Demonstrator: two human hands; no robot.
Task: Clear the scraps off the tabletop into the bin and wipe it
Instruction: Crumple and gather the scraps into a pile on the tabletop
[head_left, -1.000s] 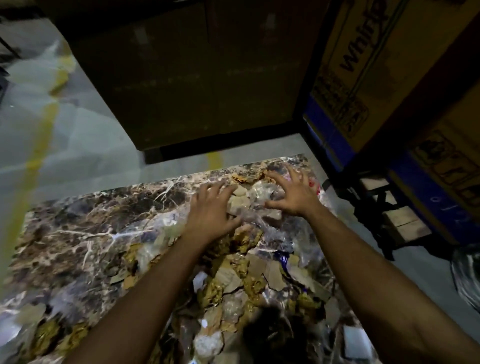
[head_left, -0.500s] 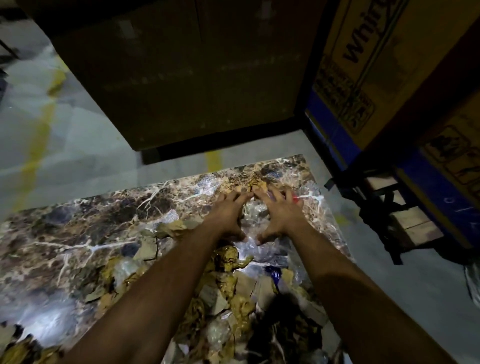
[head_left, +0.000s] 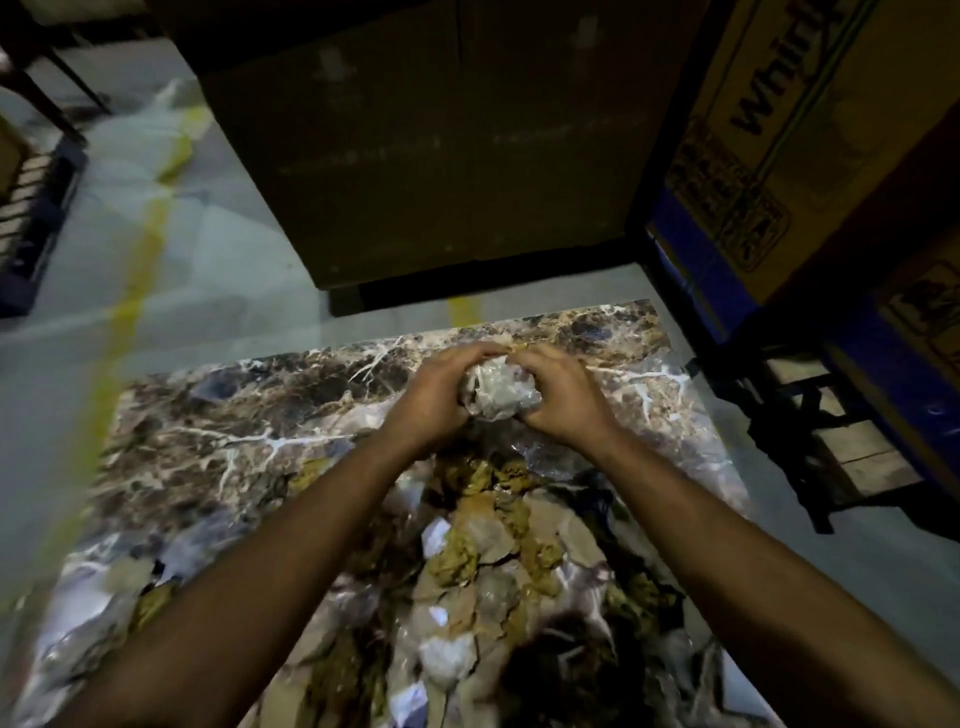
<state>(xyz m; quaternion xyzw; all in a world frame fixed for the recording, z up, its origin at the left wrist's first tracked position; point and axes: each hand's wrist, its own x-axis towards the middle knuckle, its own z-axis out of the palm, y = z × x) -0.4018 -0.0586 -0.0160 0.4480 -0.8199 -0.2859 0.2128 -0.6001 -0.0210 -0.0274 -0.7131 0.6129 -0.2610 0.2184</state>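
Your left hand (head_left: 434, 402) and right hand (head_left: 563, 397) curl around a crumpled wad of clear plastic (head_left: 497, 389), cupping it between them near the far edge of the marble tabletop (head_left: 218, 415). Nearer you, paper and cardboard scraps (head_left: 488, 561) litter the slab between your forearms.

Far edge: I see both hands cupped there, bare marble tabletop (head_left: 218, 415) open to their left
Near side: scraps (head_left: 483, 566) heaped between my forearms block a flat sweep
Ahead: dark cardboard box (head_left: 441, 156) stands past the table's far edge
Right: printed cartons (head_left: 779, 156) close beside the table
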